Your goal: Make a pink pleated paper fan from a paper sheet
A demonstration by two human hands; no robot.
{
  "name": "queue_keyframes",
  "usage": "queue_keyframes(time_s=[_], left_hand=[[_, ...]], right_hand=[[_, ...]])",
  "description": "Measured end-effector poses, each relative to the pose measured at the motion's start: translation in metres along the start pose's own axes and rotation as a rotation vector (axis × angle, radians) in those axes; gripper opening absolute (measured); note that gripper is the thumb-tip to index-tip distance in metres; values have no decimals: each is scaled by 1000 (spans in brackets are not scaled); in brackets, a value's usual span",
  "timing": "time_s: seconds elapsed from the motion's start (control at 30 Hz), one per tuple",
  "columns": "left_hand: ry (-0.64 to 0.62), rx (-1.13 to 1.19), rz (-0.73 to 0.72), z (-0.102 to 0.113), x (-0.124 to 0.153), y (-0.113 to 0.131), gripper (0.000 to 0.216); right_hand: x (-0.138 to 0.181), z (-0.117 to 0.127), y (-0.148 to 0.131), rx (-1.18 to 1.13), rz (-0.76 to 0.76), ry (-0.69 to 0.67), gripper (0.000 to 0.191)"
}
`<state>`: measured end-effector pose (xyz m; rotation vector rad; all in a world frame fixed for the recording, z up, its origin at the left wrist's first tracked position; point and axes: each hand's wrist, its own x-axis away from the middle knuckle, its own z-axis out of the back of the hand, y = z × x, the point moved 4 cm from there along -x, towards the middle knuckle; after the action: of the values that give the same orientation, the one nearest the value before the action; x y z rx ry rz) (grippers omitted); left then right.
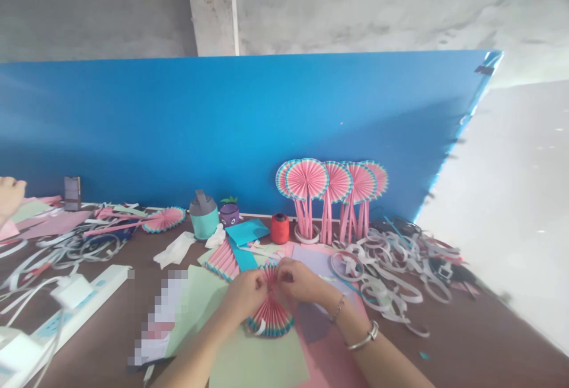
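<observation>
A pleated pink paper fan [273, 312] with a blue-green edge is spread between my hands, its folds opened toward the top and the bottom. My left hand [245, 294] pinches it from the left near the centre. On the other side, my right hand [300, 280] has thumb and fingers closed at its upper right part. A small white strip [262, 327] shows on the lower left folds. Underneath lie light green paper [262, 364] and pink paper [331, 349]. Another folded pink paper piece [222, 260] rests just behind my left hand.
Finished pink fans [307, 179] stand against the blue partition [200, 121]. A red thread spool [280, 229], blue paper [247, 231] and a teal cup [205, 222] sit behind. Curled white strips [391, 281] cover the right. At left are a power strip [106, 287] and another person's hand [9, 198].
</observation>
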<state>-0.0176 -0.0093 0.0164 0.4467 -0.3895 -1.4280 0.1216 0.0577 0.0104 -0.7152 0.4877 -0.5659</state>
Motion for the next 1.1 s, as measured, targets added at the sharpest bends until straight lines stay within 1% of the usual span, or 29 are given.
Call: queue_keyframes(time_s=[0.17, 0.3, 0.47, 0.57, 0.73, 0.9, 1.1], left_hand=[[13, 25, 26, 0, 0, -4, 20], [14, 107, 52, 1, -3, -6, 20], [-112, 248, 25, -4, -8, -5, 29], [-137, 262, -26, -9, -8, -2, 30], [-76, 169, -100, -12, -4, 3, 19], [-21, 34, -104, -8, 2, 9, 19], [13, -169, -84, -7, 6, 20, 24]], right_hand=[[3, 2, -4, 7, 49, -82, 22], [3, 4, -4, 16, 42, -93, 24], [2, 6, -9, -2, 20, -89, 24], [2, 7, -11, -15, 0, -85, 22], [0, 6, -10, 12, 1, -76, 25], [-1, 5, -8, 24, -7, -45, 25], [-1, 3, -4, -16, -55, -7, 14]])
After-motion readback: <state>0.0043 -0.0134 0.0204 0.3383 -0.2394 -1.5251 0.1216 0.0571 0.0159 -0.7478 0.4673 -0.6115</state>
